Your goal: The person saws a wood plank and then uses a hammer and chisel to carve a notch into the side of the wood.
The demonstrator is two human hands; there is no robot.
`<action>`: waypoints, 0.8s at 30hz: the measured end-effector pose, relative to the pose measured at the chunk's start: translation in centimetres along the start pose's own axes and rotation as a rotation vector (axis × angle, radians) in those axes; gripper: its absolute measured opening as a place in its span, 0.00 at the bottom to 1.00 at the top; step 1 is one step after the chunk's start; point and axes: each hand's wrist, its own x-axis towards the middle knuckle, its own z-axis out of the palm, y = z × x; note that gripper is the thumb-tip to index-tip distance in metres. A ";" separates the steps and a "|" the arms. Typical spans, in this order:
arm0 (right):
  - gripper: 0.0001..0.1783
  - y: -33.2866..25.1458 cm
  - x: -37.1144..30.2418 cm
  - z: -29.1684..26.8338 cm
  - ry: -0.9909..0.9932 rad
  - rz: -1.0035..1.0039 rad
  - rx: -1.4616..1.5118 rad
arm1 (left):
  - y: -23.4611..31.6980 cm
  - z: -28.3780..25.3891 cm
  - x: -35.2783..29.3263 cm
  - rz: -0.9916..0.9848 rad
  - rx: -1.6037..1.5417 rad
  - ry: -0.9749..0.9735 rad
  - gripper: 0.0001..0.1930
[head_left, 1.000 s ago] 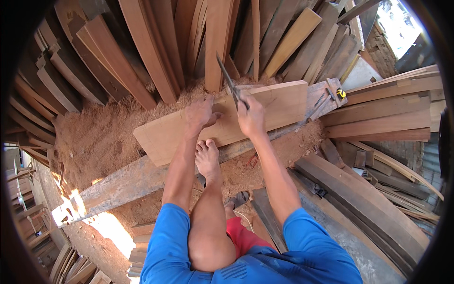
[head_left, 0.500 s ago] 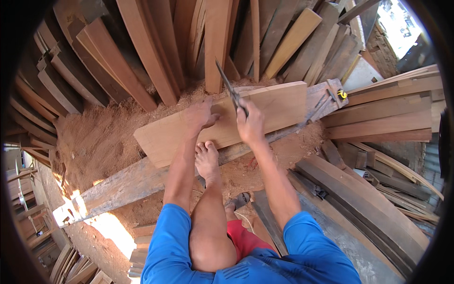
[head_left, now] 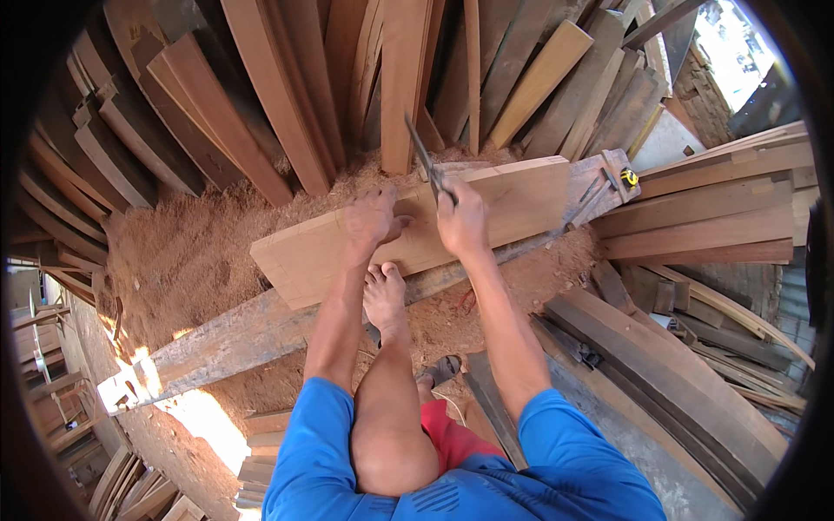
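A pale wooden board (head_left: 512,201) lies slanted across a weathered plank (head_left: 234,337). My right hand (head_left: 462,219) is closed round the dark handle of a handsaw (head_left: 422,154), its thin blade seen nearly edge-on and pointing away past the board's far edge. Where the teeth meet the wood cannot be made out. On the board just left of the saw rests my left hand (head_left: 372,217), fingers laid over toward the far edge and thumb spread apart. My bare left foot (head_left: 385,295) presses on the board's near edge.
Upright timber planks (head_left: 404,78) line the far side. Reddish sawdust (head_left: 187,252) covers the ground at left. A yellow tape measure (head_left: 629,177) sits at the plank's right end. Stacked boards (head_left: 660,373) fill the right, near a sandalled foot (head_left: 443,371).
The whole view has shifted slightly. My right hand and the handsaw have moved a little forward against the board; my left hand and foot keep their places.
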 end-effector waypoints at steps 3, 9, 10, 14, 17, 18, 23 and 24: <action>0.15 0.2 -9.6 -3.7 -0.083 0.077 0.166 | -3.2 0.2 0.0 -0.029 -0.035 0.004 0.35; 0.17 2.7 -9.2 -2.7 -0.051 0.123 0.126 | -2.1 1.7 0.7 -0.010 0.043 0.018 0.36; 0.17 2.8 -4.7 -1.4 -0.022 0.118 0.129 | -1.0 1.3 1.1 0.040 0.056 0.039 0.36; 0.17 1.7 -2.7 -0.6 -0.062 0.030 0.067 | -0.9 -0.9 1.2 -0.041 -0.032 -0.092 0.36; 0.18 -0.3 -10.5 -4.2 -0.036 0.042 0.172 | -2.8 -1.0 0.1 -0.051 -0.011 -0.084 0.37; 0.18 0.3 -14.5 -6.0 -0.046 0.017 0.136 | -3.1 -1.0 0.1 -0.054 -0.005 -0.081 0.37; 0.18 1.5 -10.2 -3.3 -0.039 0.072 0.134 | -1.1 -0.5 -0.5 -0.074 0.078 -0.047 0.35; 0.17 1.6 -6.0 -1.8 -0.027 0.129 0.104 | 0.1 -0.4 -0.6 -0.043 0.073 -0.029 0.35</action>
